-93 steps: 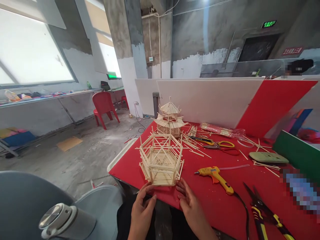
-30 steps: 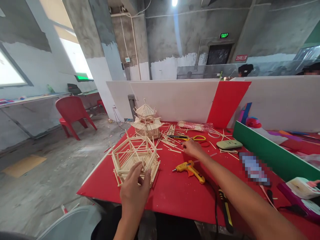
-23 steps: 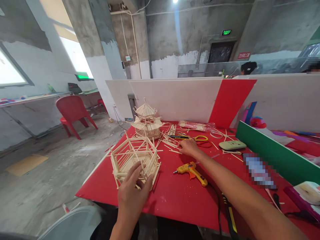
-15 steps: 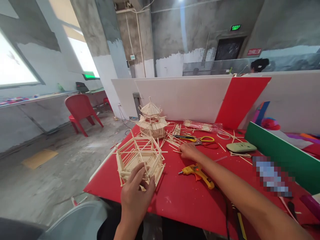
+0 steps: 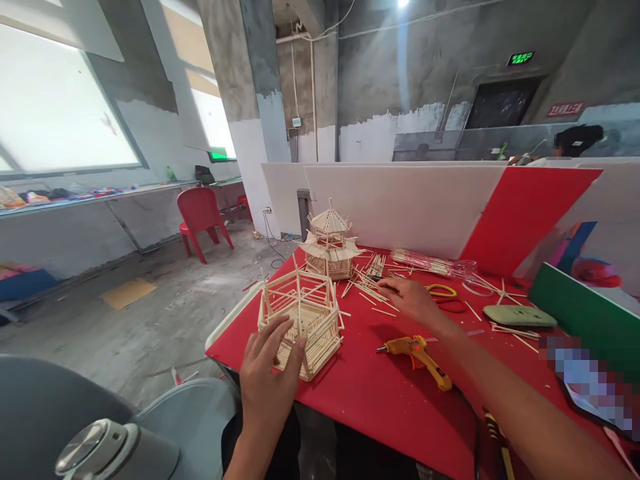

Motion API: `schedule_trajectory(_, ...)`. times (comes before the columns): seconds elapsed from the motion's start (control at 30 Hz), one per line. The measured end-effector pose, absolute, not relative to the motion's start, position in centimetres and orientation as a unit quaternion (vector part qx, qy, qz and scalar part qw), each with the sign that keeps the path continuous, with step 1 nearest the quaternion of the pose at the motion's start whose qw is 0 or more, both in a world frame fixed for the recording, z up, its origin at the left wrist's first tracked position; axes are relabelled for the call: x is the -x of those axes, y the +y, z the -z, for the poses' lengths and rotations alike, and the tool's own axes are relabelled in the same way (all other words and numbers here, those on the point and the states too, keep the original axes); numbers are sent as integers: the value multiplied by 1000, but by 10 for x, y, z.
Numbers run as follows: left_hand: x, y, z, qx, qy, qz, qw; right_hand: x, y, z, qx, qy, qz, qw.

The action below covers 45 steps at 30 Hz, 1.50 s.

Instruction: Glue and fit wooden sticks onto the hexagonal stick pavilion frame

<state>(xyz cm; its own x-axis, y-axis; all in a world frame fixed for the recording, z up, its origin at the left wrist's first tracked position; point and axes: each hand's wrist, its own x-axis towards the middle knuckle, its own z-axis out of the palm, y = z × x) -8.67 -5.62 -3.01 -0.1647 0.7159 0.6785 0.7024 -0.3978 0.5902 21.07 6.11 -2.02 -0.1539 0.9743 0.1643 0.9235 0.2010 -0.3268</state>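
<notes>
My left hand (image 5: 270,373) grips the near side of a six-sided open frame built of thin wooden sticks (image 5: 323,333), with its thumb by a front post. Sticks cross over the top of this frame. My right hand (image 5: 407,300) reaches over a pile of loose wooden sticks (image 5: 367,290), fingers stretched out and partly hiding a black tool. Whether a fingertip touches a stick is too small to tell. Behind the frame stands a tiered stick pagoda (image 5: 330,247). A yellow glue gun (image 5: 415,353) lies nearer me, below my right forearm.
Yellow-handled scissors (image 5: 443,291), a bagged stick bundle (image 5: 430,262) and a green case (image 5: 520,315) lie on the red tabletop (image 5: 365,400). A green board (image 5: 585,320) stands at right. A grey flask (image 5: 115,450) is at lower left, and a red chair (image 5: 204,217) stands beyond.
My view has turned left, so the scene sits farther right. My right hand has moved forward over the sticks and the black tool. My left hand stays at the stick frame.
</notes>
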Motion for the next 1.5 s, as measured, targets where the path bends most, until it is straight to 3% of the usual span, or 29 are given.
schedule_trajectory(0.07, 84, -53, 25, -631, 540, -556, 36, -196, 43, 3, 575, -773, -102, 248)
schedule_trajectory(0.13, 82, -49, 22, -610, 533, -576, 111, -175, 22, -8, 484, -764, -186, 384)
schedule_trajectory(0.2, 81, -45, 22, -583, 528, -585, 196, -151, 5, -10, 431, -737, -262, 450)
schedule_trajectory(0.3, 82, -38, 20, -556, 534, -583, 257, -122, -8, -5, 417, -679, -364, 481)
schedule_trajectory(0.6, 88, -29, 2, -563, 522, -567, 298, -91, -4, 9, 340, -464, -613, 541)
schedule_trajectory(0.8, 87, -27, 8, -545, 518, -583, 308, -65, -4, 14, 397, -453, -587, 541)
schedule_trajectory(1.0, 86, -31, 10, -585, 548, -562, 203, -119, 17, 12, 546, -567, -433, 441)
schedule_trajectory(1.2, 53, -61, 1, -579, 511, -626, -108, -224, 68, 31, 749, -607, -202, 173)
schedule_trajectory(1.33, 18, -69, 5, -711, 380, -589, -52, -251, 90, 50, 777, -618, -106, 52)
schedule_trajectory(1.5, -6, -60, 17, -759, 352, -545, 43, -240, 106, 70, 744, -666, -44, -19)
